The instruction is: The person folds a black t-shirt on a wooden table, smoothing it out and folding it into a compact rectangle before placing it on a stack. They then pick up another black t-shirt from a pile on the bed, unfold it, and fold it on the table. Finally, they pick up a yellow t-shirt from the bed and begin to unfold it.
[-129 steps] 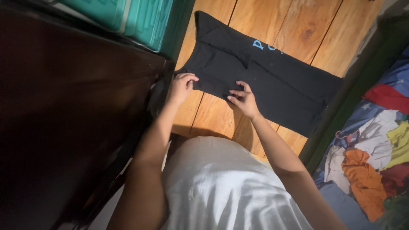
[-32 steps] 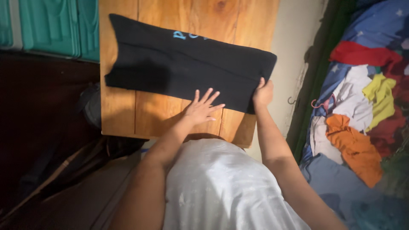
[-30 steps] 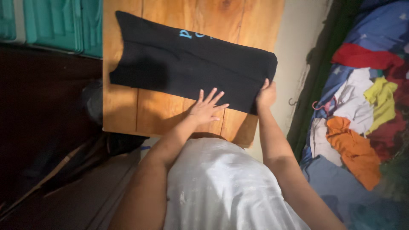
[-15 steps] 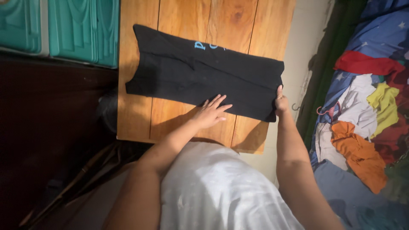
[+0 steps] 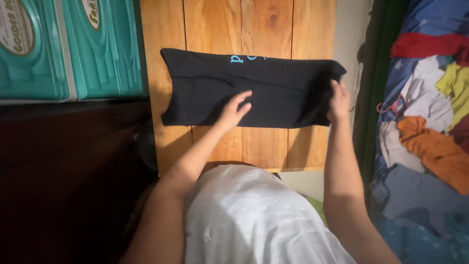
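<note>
A black garment (image 5: 205, 83) with light blue lettering lies folded into a long strip across a wooden plank table (image 5: 215, 24). My left hand (image 5: 234, 108) rests flat on the middle of the cloth, fingers spread. At the strip's right end, near the table's right edge, my right hand (image 5: 338, 100) grips the fabric, which is slightly raised there.
Teal plastic containers (image 5: 68, 49) stand to the left of the table above a dark surface (image 5: 63, 176). On the right lies a heap of coloured clothes (image 5: 430, 112) in red, yellow, orange, grey and blue. A pale wall strip (image 5: 349, 29) runs beside the table.
My left hand has slid from the near edge up onto the middle of the garment. My right hand has closed on the right end and raised it a little.
</note>
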